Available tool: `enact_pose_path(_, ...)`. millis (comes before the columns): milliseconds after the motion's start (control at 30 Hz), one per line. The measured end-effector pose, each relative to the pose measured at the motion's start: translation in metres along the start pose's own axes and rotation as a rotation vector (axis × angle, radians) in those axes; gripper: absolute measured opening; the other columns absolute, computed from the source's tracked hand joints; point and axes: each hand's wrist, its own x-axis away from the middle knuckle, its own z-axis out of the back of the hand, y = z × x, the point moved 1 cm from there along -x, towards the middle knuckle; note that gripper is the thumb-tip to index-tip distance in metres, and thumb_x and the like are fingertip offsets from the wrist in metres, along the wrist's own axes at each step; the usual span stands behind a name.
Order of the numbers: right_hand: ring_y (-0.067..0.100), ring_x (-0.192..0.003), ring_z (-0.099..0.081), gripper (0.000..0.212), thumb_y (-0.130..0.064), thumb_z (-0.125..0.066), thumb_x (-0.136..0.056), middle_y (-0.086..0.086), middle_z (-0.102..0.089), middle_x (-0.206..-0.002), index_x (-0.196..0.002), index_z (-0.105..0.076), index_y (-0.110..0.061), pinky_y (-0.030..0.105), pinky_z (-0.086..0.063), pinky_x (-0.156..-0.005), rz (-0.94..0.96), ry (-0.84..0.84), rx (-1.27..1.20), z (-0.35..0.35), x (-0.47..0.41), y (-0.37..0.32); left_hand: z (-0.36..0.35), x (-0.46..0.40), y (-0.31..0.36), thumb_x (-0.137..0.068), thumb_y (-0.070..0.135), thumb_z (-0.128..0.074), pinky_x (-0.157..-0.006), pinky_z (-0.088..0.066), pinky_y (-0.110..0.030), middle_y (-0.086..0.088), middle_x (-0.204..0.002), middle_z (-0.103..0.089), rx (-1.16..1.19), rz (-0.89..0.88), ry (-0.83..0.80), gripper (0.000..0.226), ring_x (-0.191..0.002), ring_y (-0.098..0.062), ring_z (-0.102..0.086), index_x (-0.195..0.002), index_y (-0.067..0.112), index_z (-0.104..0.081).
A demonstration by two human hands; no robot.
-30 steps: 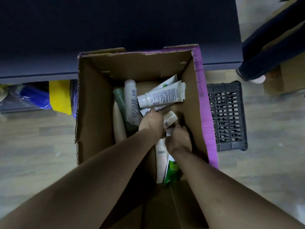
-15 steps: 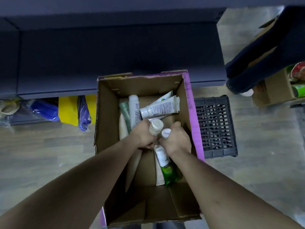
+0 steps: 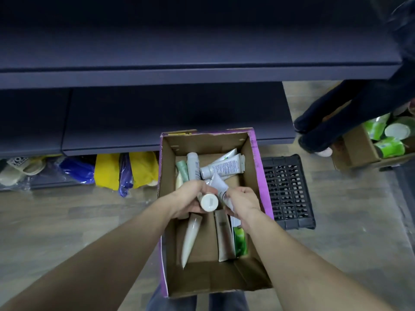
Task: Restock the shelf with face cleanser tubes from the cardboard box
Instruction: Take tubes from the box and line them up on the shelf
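Head view, looking down over both forearms into the cardboard box [image 3: 256,167]. We read the step as the pick: tubes are in our hands above the box, none yet on the shelf [image 3: 179,122].

Nearest, below our hands, three tubes lie flat on the box floor: a long cream tube [image 3: 190,234] tapering to a crimped tail, a pale flat tube [image 3: 224,236], and beside it a tube with a glossy green apple print [image 3: 240,241].

At the grip, our left hand [image 3: 188,198] curls round a white tube [image 3: 209,202] whose round, matt cap faces the camera; the tube body is mostly hidden in the palm. Just right of it, our right hand [image 3: 243,199] pinches a grey-white tube [image 3: 221,188] with a flat, printed, soft-looking body, tail pointing up and away from us.

Beyond the grip, against the far wall of the box, lie a grey upright-capped tube [image 3: 193,164], a pale green tube [image 3: 182,168] and a white tube with fine print [image 3: 222,168], loosely crossed. Corrugated walls are brown and creased, with a purple outer face.

Farther still runs the dark, smooth shelf, its lower deck directly past the box rim. We judge the next move calls for lifting both tubes clear of the rim and carrying them forward to that deck, standing them on their caps without squeezing the soft bodies.

Right of the grip, a black lattice crate [image 3: 288,191] sits on the wood-grain floor; another person's legs [image 3: 332,122] stand beyond it.
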Motion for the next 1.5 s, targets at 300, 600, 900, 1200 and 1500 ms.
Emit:
enact_pose_path(300, 0.017, -0.049, -0.054, 0.034, -0.02, -0.039, -0.091, 0.011, -0.064, -0.068, -0.098, -0.067, -0.003, 0.02, -0.041, -0.041, -0.106, -0.077, -0.281, 0.016, 0.034, 0.0, 0.01, 0.018, -0.019, -0.058, 0.02, -0.077, -0.073, -0.047, -0.013, -0.009, -0.128, -0.059, -0.197, -0.256, 0.168, 0.066, -0.098, -0.015, -0.061, -0.122, 0.019, -0.061)
enact_pose_path(600, 0.023, -0.05, -0.054, 0.022, -0.013, -0.038, -0.093, 0.017, -0.057, -0.078, -0.096, -0.059, -0.006, 0.024, -0.039, -0.044, 0.077, -0.066, -0.059, 0.025, 0.068, -0.013, 0.009, 0.054, -0.014, -0.047, 0.021, -0.064, -0.062, -0.051, -0.028, -0.011, -0.128, -0.056, 0.039, -0.087, 0.131, 0.108, -0.096, -0.027, -0.067, -0.149, 0.024, -0.03)
enact_pose_path(900, 0.016, -0.093, -0.064, 0.045, -0.025, -0.078, -0.076, -0.01, -0.065, -0.099, -0.112, -0.051, -0.031, 0.028, -0.049, -0.074, 0.52, 0.051, 0.077, 0.05, 0.102, -0.017, -0.006, 0.09, 0.005, -0.042, 0.039, -0.077, -0.077, -0.057, -0.036, -0.008, -0.106, -0.07, -0.107, -0.374, 0.435, 0.088, -0.091, -0.024, -0.069, -0.122, 0.01, -0.056)
enact_pose_path(1200, 0.016, -0.086, -0.062, 0.039, -0.036, -0.071, -0.082, 0.003, -0.063, -0.108, -0.115, -0.064, -0.017, 0.031, -0.048, -0.07, 0.593, 0.044, 0.031, 0.087, 0.144, -0.054, -0.035, 0.159, 0.041, -0.073, 0.026, -0.075, -0.065, -0.045, -0.024, 0.002, -0.112, -0.057, -0.146, -0.585, 0.629, 0.065, -0.092, -0.017, -0.059, -0.134, 0.021, -0.051)
enact_pose_path(1500, 0.018, -0.036, -0.052, 0.03, -0.009, -0.034, -0.098, 0.012, -0.062, -0.06, -0.102, -0.061, 0.003, 0.017, -0.034, -0.037, 0.357, -0.377, -0.427, 0.107, 0.178, -0.071, -0.06, 0.205, 0.052, -0.077, 0.022, -0.074, -0.071, -0.042, -0.025, 0.0, -0.113, -0.061, -0.18, -0.675, 0.777, 0.061, -0.094, -0.018, -0.058, -0.133, 0.017, -0.052)
